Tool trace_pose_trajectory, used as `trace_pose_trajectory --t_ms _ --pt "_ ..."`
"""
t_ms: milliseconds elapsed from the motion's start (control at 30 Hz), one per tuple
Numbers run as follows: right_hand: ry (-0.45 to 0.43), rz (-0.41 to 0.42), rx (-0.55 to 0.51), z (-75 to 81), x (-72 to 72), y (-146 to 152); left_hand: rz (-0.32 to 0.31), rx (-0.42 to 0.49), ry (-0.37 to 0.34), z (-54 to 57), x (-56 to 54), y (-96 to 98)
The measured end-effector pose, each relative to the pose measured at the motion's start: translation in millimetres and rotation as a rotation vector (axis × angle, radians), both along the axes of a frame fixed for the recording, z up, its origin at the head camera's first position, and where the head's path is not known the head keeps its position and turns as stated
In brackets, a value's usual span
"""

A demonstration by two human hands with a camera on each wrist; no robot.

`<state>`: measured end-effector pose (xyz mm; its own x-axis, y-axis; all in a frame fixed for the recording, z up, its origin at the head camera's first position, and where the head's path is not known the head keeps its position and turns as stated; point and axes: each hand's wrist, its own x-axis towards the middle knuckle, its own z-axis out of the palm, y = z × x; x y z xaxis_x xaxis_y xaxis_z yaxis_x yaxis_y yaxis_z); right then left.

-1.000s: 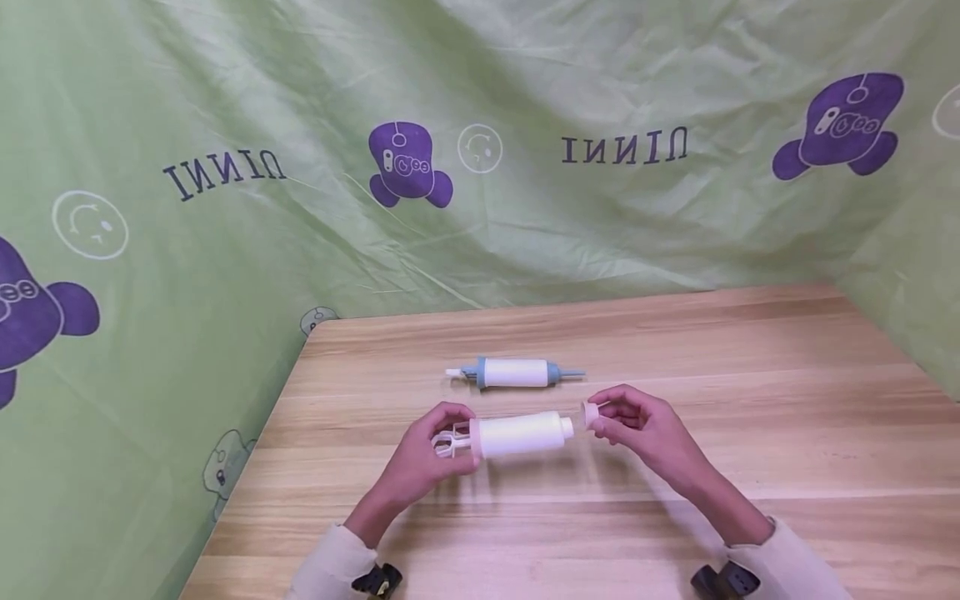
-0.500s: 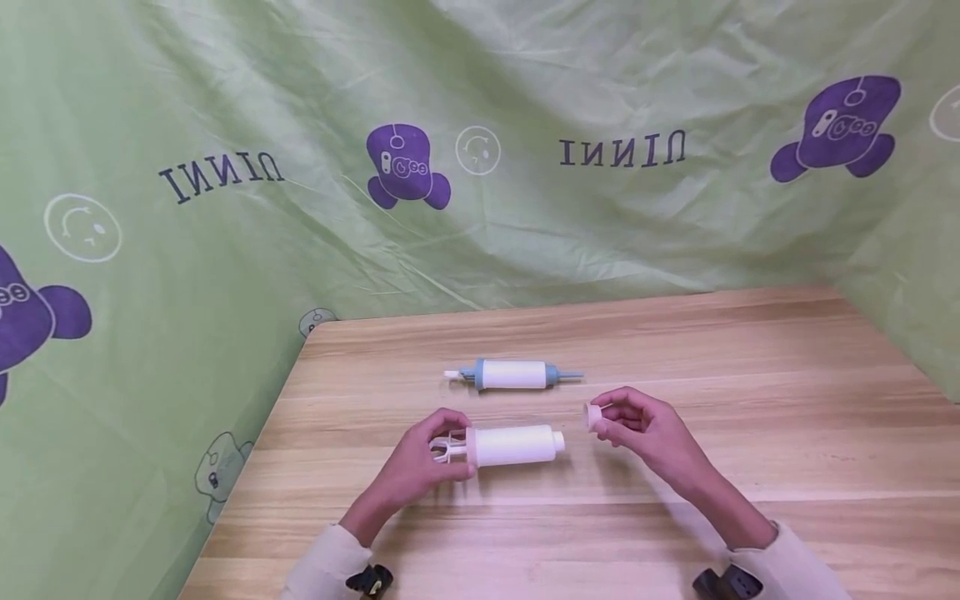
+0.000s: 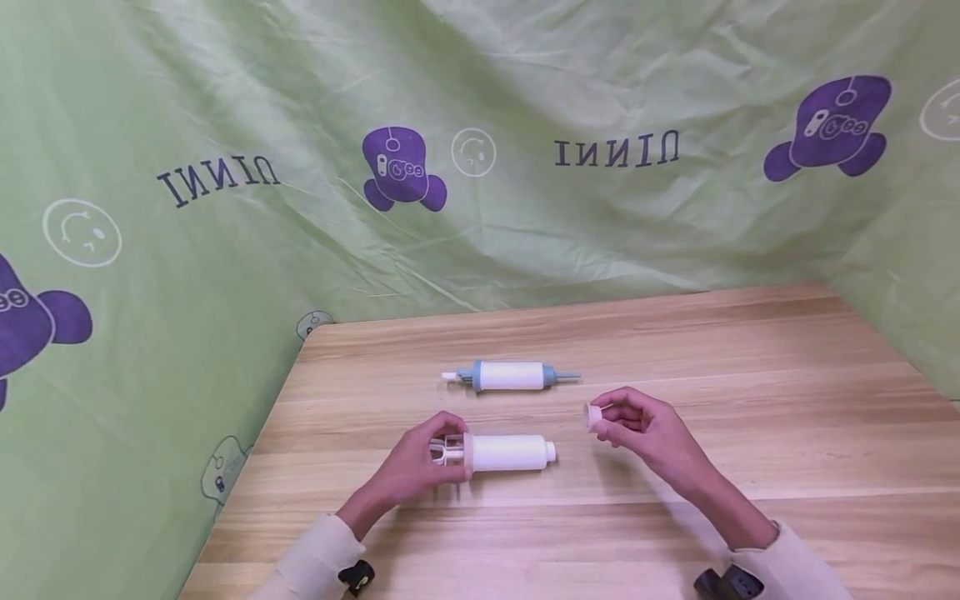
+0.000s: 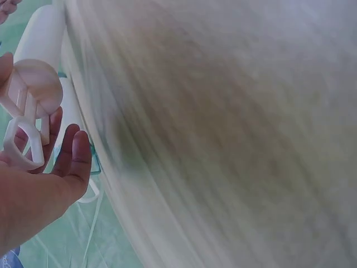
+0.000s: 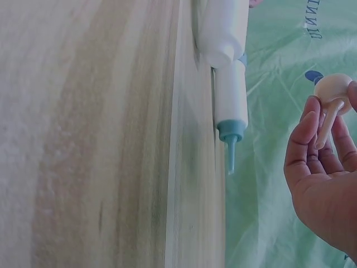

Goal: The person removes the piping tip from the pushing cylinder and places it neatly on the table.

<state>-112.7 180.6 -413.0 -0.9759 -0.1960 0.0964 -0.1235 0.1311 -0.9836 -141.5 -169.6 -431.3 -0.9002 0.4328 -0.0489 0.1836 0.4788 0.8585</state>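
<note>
A thick white syringe [image 3: 510,452] with a pale pink collar lies crosswise, low at the tabletop, its bare white tip toward the right. My left hand [image 3: 408,460] grips it around the collar, thumb on the near side and fingers on the far side. The plunger handle [image 4: 25,144], a white loop, shows between palm and collar in the left wrist view. My right hand [image 3: 663,433] pinches a pink nozzle cap [image 3: 594,416] by fingertips and thumb, raised over the table, apart from the syringe tip. In the right wrist view its thin spout [image 5: 329,124] points back toward the palm.
A slimmer white syringe [image 3: 512,375] with blue ends lies behind the hands, its blue nozzle [image 5: 231,153] pointing right. The wooden table [image 3: 750,375] meets a green printed cloth [image 3: 525,225] at the back and both sides.
My left hand has drawn the white syringe to the left and lowered it toward the table, widening the gap to the cap. The right hand keeps the cap nearly in place.
</note>
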Motion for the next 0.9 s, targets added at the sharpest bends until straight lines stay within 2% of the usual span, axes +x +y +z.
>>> trace_pose_trajectory --t_ms 400,733,900 --pt "-0.011 0.012 0.004 0.0 -0.7 -3.2 -0.024 -0.126 0.062 2.7 -1.7 1.1" --pt "-0.003 -0.003 0.009 0.8 -3.5 -6.6 -0.09 -0.256 0.132 4.3 -0.1 1.3" --pt "-0.007 -0.009 0.002 0.0 -5.4 -7.9 -0.085 -0.298 0.136 6.9 0.2 2.5"
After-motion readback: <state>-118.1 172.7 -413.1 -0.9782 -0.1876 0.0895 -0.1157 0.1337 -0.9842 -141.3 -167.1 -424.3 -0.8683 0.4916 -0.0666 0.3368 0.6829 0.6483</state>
